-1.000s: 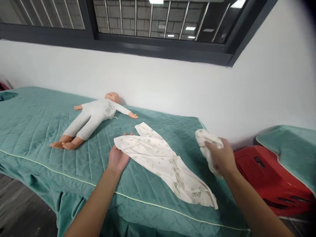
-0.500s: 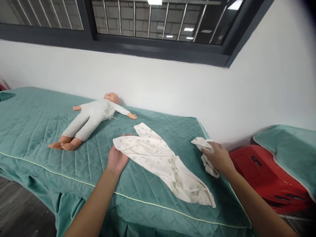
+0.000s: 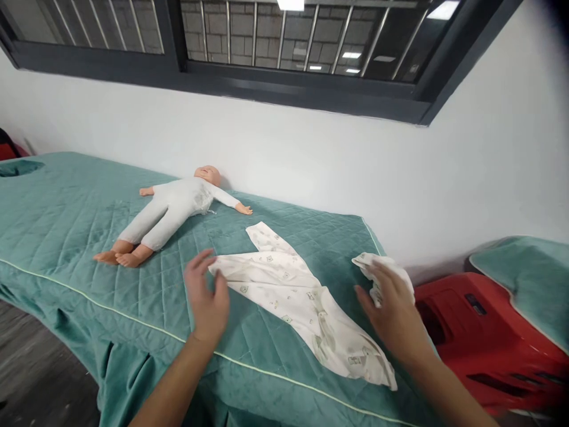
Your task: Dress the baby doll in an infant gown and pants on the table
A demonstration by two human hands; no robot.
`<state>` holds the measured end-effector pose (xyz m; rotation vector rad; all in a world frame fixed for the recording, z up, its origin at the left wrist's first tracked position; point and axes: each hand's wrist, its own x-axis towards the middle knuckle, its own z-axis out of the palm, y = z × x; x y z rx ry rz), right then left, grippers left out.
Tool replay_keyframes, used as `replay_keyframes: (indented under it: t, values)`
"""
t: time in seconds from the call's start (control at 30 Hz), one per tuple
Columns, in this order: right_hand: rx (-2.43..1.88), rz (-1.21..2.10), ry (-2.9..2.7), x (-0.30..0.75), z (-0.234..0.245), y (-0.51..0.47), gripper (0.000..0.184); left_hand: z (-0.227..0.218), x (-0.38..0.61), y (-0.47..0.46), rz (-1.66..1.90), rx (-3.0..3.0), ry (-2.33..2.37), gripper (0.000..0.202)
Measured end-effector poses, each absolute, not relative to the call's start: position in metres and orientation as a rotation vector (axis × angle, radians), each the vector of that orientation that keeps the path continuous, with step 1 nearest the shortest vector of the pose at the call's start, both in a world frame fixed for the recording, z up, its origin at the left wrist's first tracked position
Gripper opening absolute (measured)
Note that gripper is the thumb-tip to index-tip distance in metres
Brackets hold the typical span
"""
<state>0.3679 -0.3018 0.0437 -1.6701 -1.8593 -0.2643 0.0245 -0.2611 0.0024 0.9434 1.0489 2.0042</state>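
Flat on the bed lies a pair of white baby pants (image 3: 284, 290) printed with small pale green figures, its legs toward the doll. My left hand (image 3: 207, 296) hovers at the end of the nearer leg, fingers apart and holding nothing. My right hand (image 3: 391, 311) is raised with its fingers spread, in front of a crumpled white cloth (image 3: 400, 274) at the bed's right end. Part of that cloth is hidden behind the hand. A baby doll (image 3: 182, 198) with a white cloth body lies on its back farther left, head toward the wall.
A green quilted cover (image 3: 80, 207) spreads over the bed, with a hole at its far left. Off the right end stand red plastic stools (image 3: 484, 332) with a green cloth (image 3: 528, 284) over them. A white wall and a barred window (image 3: 284, 35) rise behind.
My left hand has come out from under the pant leg and lifted clear. My right hand has let go of the crumpled cloth and opened. The view has shifted slightly.
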Motion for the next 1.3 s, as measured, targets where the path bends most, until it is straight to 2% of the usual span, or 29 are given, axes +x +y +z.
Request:
replay_keyframes:
  t: [0.07,0.17,0.27,0.37,0.43,0.53,0.7,0.77,0.9,1.0,1.1,1.3]
  values:
    - [-1.682,0.002,-1.967,0.338,0.036,-0.301,0.036,0.01,0.048,-0.252,1.724,1.296,0.895,0.027]
    - [-1.778,0.322,-1.991,0.31,0.025,-0.282,0.029,0.012,0.096,-0.223,1.316,1.757,0.585,0.034]
    - [-1.749,0.654,-1.916,0.3,0.023,-0.255,0.024,0.008,0.136,-0.193,0.984,2.283,0.618,0.034]
    - [-1.629,0.934,-1.875,0.301,0.031,-0.237,0.026,0.011,0.153,-0.17,0.708,2.534,0.688,0.02]
    - [-1.66,0.911,-1.874,0.304,0.042,-0.234,0.026,0.023,0.151,-0.162,0.693,2.53,0.708,0.018]
    - [-1.713,0.731,-1.922,0.304,0.073,-0.238,0.021,0.056,0.135,-0.16,0.931,2.362,0.627,0.024]
    - [-1.737,0.232,-2.073,0.288,0.158,-0.248,0.015,0.141,0.102,-0.183,1.366,1.844,0.457,0.016]
    - [-1.728,-0.025,-2.101,0.278,0.193,-0.252,0.015,0.174,0.09,-0.197,1.468,1.687,0.461,0.023]
    - [-1.62,-0.54,-2.07,0.262,0.242,-0.262,0.024,0.219,0.066,-0.22,1.633,1.832,0.7,0.026]
    - [-1.592,-0.701,-2.041,0.261,0.255,-0.27,0.027,0.232,0.046,-0.229,1.634,2.261,1.043,0.019]
    - [-1.574,-0.646,-2.029,0.27,0.249,-0.275,0.032,0.228,0.025,-0.23,1.586,2.568,1.36,0.024]
    - [-1.679,0.032,-1.79,0.294,0.219,-0.301,0.031,0.191,-0.021,-0.231,1.386,2.372,1.442,0.028]
